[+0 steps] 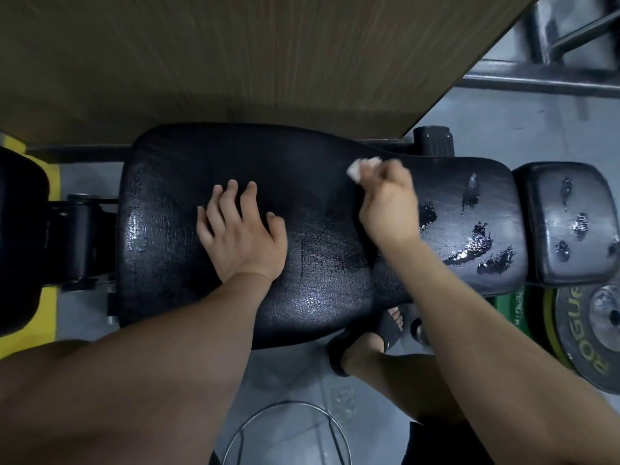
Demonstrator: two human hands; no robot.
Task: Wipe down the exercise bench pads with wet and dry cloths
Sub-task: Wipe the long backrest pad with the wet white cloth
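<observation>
The long black bench pad (318,280) runs left to right across the head view, its worn surface glistening with wet streaks toward the right end. A smaller black pad (570,223) adjoins it at the right, also spotted with wet patches. My left hand (241,233) rests on the middle of the long pad with fingers spread. My right hand (389,203) grips a small crumpled white cloth (359,167) and presses it against the pad near its far edge. Most of the cloth is hidden inside the fist.
A wooden wall panel (201,62) stands just behind the bench. Weight plates (590,333) lean on the floor at the right. A dark metal rack frame (553,75) fills the upper right. A wire ring (288,431) and my sandaled foot (362,344) are below the bench.
</observation>
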